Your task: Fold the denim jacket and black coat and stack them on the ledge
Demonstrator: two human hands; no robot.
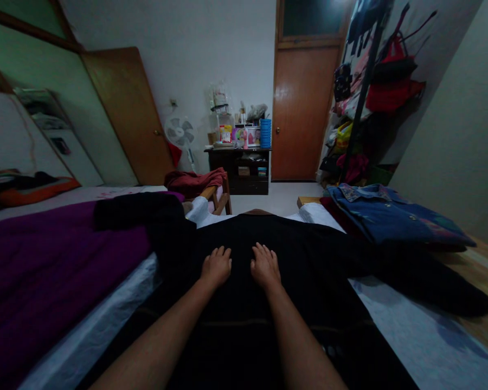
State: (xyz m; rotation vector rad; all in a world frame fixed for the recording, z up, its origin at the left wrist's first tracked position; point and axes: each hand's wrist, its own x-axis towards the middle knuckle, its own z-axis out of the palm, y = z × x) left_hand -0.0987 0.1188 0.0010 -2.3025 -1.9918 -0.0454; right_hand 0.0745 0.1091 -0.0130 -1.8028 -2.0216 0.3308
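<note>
A black long-sleeved garment (244,292) lies spread out in front of me, its collar end pointing away. One sleeve reaches left onto purple cloth, the other stretches right below a folded denim garment (390,214). Flat on the upper part of the black garment rests my left hand (217,266), fingers extended. A short gap to its right, my right hand (265,265) also lies on the fabric with its fingers stretched out. Neither hand grips anything that I can see. Dark cloth hides most folds and the lower edge.
Purple cloth (65,260) covers the surface on the left. A wooden chair (223,197) with red cloth on it stands beyond. Further back are a white fan (179,132), a dark cabinet (228,173) and a wooden door (301,114). Bags (390,92) hang at the right.
</note>
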